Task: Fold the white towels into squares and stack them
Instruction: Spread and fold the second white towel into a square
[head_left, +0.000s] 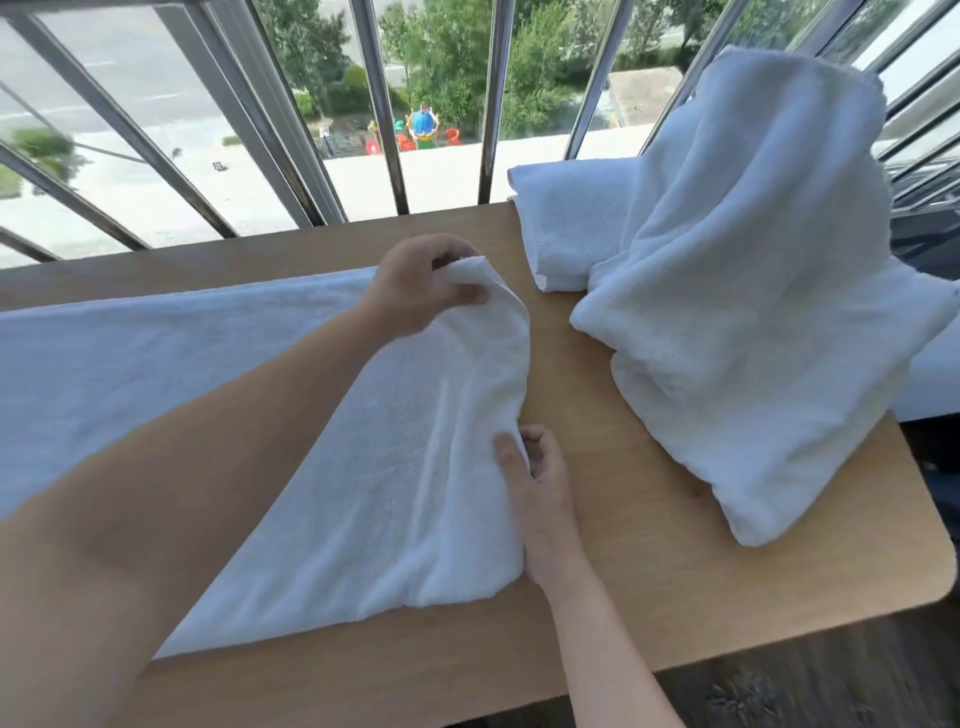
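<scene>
A long white towel (218, 374) lies spread across the wooden table (649, 582), running off to the left. My left hand (423, 283) pinches its far right corner, lifted slightly off the table. My right hand (540, 488) pinches the near right corner at the towel's edge. A folded white towel (566, 228) lies at the back of the table. A heap of unfolded white towels (753, 291) rises at the right, partly covering the folded one.
Metal window bars (382, 104) stand just behind the table's far edge, with a street and trees below. The table's rounded right corner (935, 582) is near the heap. Dark floor (810, 691) shows at the lower right.
</scene>
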